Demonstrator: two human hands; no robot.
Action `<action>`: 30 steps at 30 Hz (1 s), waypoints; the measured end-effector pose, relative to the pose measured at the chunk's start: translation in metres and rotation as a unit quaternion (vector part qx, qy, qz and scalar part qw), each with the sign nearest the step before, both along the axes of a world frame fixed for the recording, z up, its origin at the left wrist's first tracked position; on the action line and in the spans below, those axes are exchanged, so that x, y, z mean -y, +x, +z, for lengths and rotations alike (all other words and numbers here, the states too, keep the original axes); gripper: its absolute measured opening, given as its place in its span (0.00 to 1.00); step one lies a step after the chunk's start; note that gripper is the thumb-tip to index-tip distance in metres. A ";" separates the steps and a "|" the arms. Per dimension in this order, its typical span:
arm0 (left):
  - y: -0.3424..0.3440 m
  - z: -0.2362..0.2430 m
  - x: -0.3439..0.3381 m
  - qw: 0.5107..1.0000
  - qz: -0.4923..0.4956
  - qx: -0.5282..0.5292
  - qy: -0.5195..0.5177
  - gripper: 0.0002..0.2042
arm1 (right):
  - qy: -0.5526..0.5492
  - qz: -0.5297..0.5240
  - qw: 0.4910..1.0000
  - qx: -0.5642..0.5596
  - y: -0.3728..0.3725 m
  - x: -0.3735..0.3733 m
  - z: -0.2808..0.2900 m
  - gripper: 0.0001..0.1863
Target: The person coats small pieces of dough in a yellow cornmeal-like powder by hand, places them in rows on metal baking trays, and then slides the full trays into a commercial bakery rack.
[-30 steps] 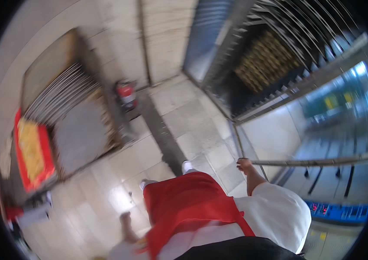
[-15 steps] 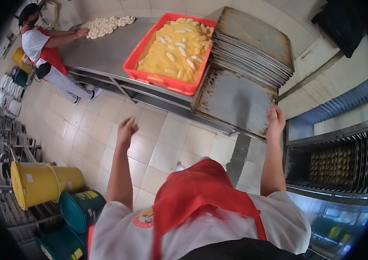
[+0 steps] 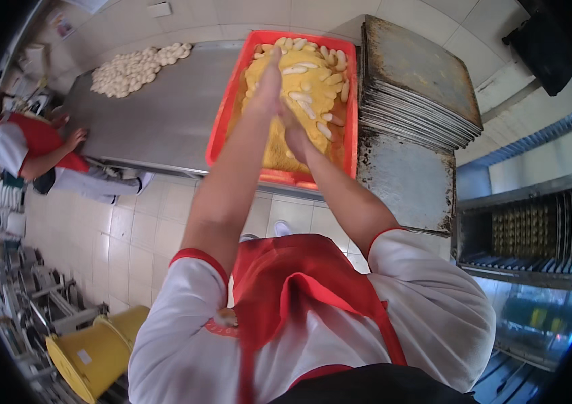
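Both my arms reach out over a red plastic crate filled with yellow crumbs and pale, finger-shaped dough rolls. My left hand is above the crumbs at the crate's left half, fingers stretched out and pointing away from me. Just beside it on the near side is my right hand, slightly blurred, its fingers extended toward the left palm. The two hands come close together or touch; which, I cannot tell. Neither visibly holds a roll.
Right of the crate lie a stack of worn baking trays and a single tray. Dough pieces sit on the steel table. A co-worker stands at its left end. A tray rack is at right, yellow buckets lower left.
I have come closer to the table. My hands, earlier apart with fingers curled, have moved forward and together over the crate. The co-worker's hands have left the dough pieces.
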State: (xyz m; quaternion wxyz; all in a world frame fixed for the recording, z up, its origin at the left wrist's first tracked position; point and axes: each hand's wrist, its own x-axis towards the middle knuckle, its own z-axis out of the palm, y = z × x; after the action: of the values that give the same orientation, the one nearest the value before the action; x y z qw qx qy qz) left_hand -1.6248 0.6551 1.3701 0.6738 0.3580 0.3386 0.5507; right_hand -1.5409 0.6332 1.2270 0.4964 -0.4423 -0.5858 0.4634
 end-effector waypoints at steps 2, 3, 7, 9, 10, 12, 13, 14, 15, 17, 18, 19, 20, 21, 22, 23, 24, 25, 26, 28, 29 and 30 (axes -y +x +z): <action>-0.025 0.033 -0.022 0.984 0.028 -0.055 0.165 0.42 | -0.118 -0.014 0.992 -0.051 0.001 0.008 0.001 0.41; -0.030 0.017 -0.036 0.950 0.020 -0.211 0.231 0.41 | -0.175 -0.019 0.981 -0.080 -0.002 0.008 0.007 0.43; -0.059 -0.124 -0.023 0.779 0.026 -0.556 0.289 0.35 | -0.178 -0.063 0.895 -0.405 -0.022 -0.013 0.125 0.45; -0.085 -0.152 -0.014 0.658 0.068 -0.675 0.327 0.37 | -0.031 -0.108 0.970 -0.217 0.027 -0.014 0.104 0.45; -0.095 -0.160 -0.011 0.674 0.080 -0.665 0.311 0.39 | -0.070 -0.144 0.981 -0.105 0.060 -0.003 0.080 0.44; -0.121 -0.177 -0.028 0.773 0.062 -0.598 0.203 0.42 | -0.193 -0.149 0.950 0.197 0.107 0.021 0.024 0.40; -0.141 -0.205 -0.039 0.843 0.040 -0.528 0.096 0.43 | -0.254 -0.143 0.913 0.285 0.092 0.021 0.013 0.39; -0.151 -0.221 -0.048 0.897 0.016 -0.442 -0.010 0.44 | -0.316 -0.130 0.864 0.371 0.082 0.024 0.000 0.38; -0.146 -0.222 -0.057 0.916 0.012 -0.397 -0.045 0.44 | -0.371 -0.167 0.841 0.356 0.062 0.019 -0.006 0.38; -0.108 -0.211 -0.066 0.949 -0.016 -0.292 -0.120 0.44 | -0.305 -0.222 0.919 0.119 0.053 -0.006 -0.048 0.40; -0.091 -0.205 -0.066 0.956 -0.026 -0.239 -0.169 0.43 | -0.265 -0.241 0.934 -0.006 0.048 -0.016 -0.068 0.41; -0.081 -0.184 -0.073 0.957 -0.025 -0.179 -0.228 0.41 | -0.246 -0.221 0.942 -0.054 0.035 -0.036 -0.054 0.42; -0.082 -0.158 -0.082 0.952 -0.018 -0.116 -0.282 0.39 | -0.225 -0.197 0.949 -0.102 0.016 -0.057 -0.004 0.44; -0.083 -0.131 -0.088 0.962 -0.018 -0.142 -0.233 0.39 | -0.209 -0.185 0.949 -0.150 0.007 -0.066 0.032 0.45; -0.079 -0.100 -0.092 0.969 -0.024 -0.166 -0.184 0.39 | -0.179 -0.250 0.949 -0.069 0.012 -0.082 0.041 0.43; -0.073 -0.082 -0.102 0.973 -0.027 -0.188 -0.131 0.39 | -0.145 -0.306 0.941 0.015 0.022 -0.109 0.051 0.42; -0.077 -0.080 -0.122 0.975 -0.011 -0.214 -0.064 0.42 | -0.097 -0.276 0.952 0.093 0.030 -0.130 0.069 0.39; -0.082 -0.081 -0.148 0.971 0.005 -0.239 0.003 0.45 | -0.047 -0.243 0.954 0.169 0.037 -0.149 0.087 0.37; -0.077 -0.082 -0.173 0.940 0.023 -0.340 0.014 0.43 | -0.015 -0.257 0.934 0.249 0.041 -0.173 0.096 0.33; -0.069 -0.092 -0.210 0.846 0.050 -0.530 0.035 0.40 | 0.044 -0.271 0.879 0.389 0.035 -0.205 0.082 0.29; -0.063 -0.107 -0.206 0.813 0.050 -0.575 0.076 0.39 | 0.068 -0.272 0.847 0.452 0.028 -0.212 0.062 0.29; -0.054 -0.122 -0.196 0.776 0.048 -0.617 0.117 0.38 | 0.092 -0.271 0.810 0.512 0.023 -0.214 0.044 0.28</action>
State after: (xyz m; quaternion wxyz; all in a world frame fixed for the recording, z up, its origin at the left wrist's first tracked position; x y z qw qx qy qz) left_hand -1.6785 0.8508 1.2479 0.2458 0.6807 0.6315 0.2782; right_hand -1.5178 0.8469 1.2708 0.2687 -0.7086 -0.6513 -0.0397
